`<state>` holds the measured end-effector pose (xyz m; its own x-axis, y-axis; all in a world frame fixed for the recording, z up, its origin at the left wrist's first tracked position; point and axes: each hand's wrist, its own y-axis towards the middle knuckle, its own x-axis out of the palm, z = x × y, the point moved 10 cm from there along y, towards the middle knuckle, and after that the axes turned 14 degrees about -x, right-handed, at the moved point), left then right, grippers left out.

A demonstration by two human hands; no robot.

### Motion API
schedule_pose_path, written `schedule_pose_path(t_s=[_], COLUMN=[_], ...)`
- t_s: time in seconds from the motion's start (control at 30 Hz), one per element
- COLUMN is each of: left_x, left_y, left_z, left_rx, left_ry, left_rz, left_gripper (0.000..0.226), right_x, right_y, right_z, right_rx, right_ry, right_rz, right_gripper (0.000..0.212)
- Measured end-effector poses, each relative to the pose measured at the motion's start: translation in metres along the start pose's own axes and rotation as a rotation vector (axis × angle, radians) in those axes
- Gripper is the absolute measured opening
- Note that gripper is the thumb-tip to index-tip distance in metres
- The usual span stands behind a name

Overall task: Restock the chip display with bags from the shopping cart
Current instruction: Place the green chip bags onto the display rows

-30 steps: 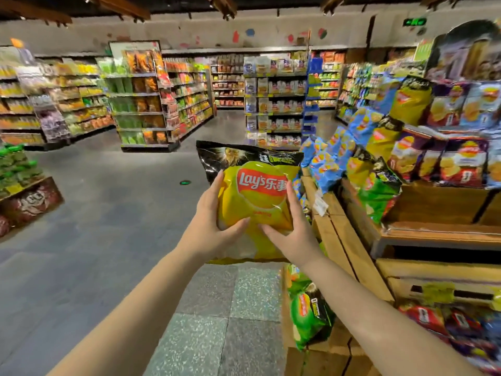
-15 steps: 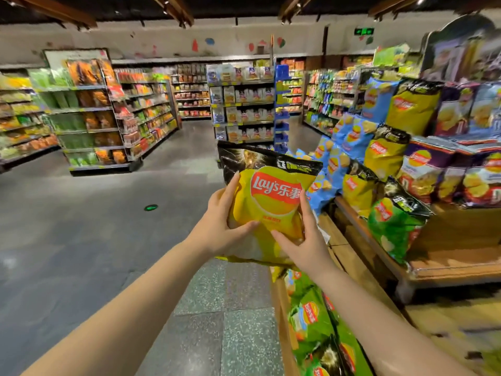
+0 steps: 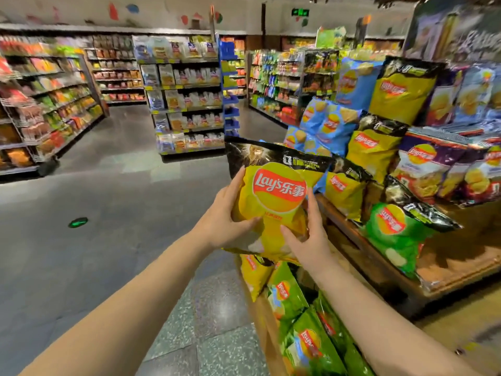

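Left hand (image 3: 222, 223): fingers clasped on left edge of yellow chip bag (image 3: 273, 202). Bag upright, mid-air, just left of chip display (image 3: 379, 256). Right hand (image 3: 309, 240): fingers gripping bag's lower right. Green bag (image 3: 395, 234) lying on display shelf.

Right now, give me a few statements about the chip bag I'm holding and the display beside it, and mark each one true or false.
1. Both hands hold the yellow chip bag. True: the left hand and the right hand each grip a side of it.
2. The held bag is upside down. False: its logo reads upright.
3. A green chip bag lies on the wooden display shelf to the right. True.
4. The held bag already rests on the shelf. False: it is in the air, left of the display.
5. The bags stacked highest on the display are all green. False: blue and yellow bags show there.
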<state>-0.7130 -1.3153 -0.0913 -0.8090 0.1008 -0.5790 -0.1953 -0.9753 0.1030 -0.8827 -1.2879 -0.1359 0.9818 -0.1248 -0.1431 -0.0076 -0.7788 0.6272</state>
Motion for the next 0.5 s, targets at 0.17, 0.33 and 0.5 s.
schedule_pose_path(t_s=[0.17,0.33,0.5], left_x=[0.001,0.017,0.062], left_y=[0.1,0.19,0.261], left_z=[-0.037,-0.043,-0.043], left_rx=[0.043,0.136,0.173], left_ry=[-0.097,-0.123,-0.095], left_rz=[-0.172,-0.31,-0.432], left_gripper=[0.099,0.096,0.098], right_x=[0.016,0.007,-0.027], right_y=[0.049,0.09,0.108], right_z=[0.063,0.11,0.148], right_rx=[0.09,0.19,0.294], right_ry=[-0.061,-0.129,-0.206], right_rz=[0.087,0.242,0.402], right_gripper=[0.083,0.094,0.093])
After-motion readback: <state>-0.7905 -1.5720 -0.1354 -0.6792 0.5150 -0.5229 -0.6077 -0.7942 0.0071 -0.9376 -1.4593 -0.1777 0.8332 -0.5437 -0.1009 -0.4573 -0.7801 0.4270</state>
